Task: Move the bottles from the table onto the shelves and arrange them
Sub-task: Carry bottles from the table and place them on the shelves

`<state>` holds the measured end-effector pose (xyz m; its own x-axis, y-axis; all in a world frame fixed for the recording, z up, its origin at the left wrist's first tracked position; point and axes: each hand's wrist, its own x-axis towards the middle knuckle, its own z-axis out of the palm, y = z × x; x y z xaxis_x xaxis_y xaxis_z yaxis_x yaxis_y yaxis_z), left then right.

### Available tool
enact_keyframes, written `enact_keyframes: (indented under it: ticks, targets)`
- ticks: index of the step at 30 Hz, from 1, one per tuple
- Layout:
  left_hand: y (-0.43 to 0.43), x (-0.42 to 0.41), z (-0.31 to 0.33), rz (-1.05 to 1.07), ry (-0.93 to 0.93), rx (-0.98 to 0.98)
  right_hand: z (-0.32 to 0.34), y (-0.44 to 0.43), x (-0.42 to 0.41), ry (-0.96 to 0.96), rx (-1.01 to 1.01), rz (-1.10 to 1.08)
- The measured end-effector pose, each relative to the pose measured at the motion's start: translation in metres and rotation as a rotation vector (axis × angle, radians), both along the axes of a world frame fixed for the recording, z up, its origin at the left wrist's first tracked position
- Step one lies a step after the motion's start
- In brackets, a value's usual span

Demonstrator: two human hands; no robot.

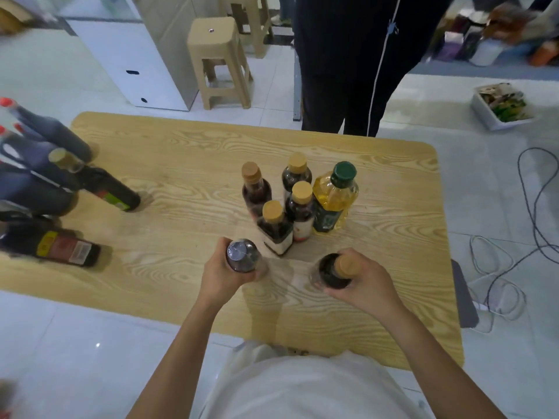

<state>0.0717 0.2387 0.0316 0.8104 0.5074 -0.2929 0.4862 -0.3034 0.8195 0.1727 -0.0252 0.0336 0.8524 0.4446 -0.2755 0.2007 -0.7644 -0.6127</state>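
Note:
My left hand grips a dark bottle with a silver cap over the wooden table. In my right hand is a dark bottle with a tan cap, held near the table's front. Just behind them stands a cluster of several dark tan-capped bottles together with a yellow oil bottle with a green cap. Several more dark bottles stand along the table's left edge, blurred. No shelves are in view.
A person in dark clothes stands at the table's far side. A beige stool and a white cabinet lie beyond. A white tray and cables lie on the floor to the right.

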Motion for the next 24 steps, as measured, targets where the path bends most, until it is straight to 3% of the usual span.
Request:
enact_keyframes:
  ticks: [14,24]
  targets:
    - [-0.064,-0.161,0.001,0.649,-0.176,-0.213,0.005,0.02,-0.057,0.296,0.297,0.076]
    - [-0.055,-0.263,0.046,0.925,-0.428,-0.175,0.049,0.109,-0.118,0.329,0.379,0.388]
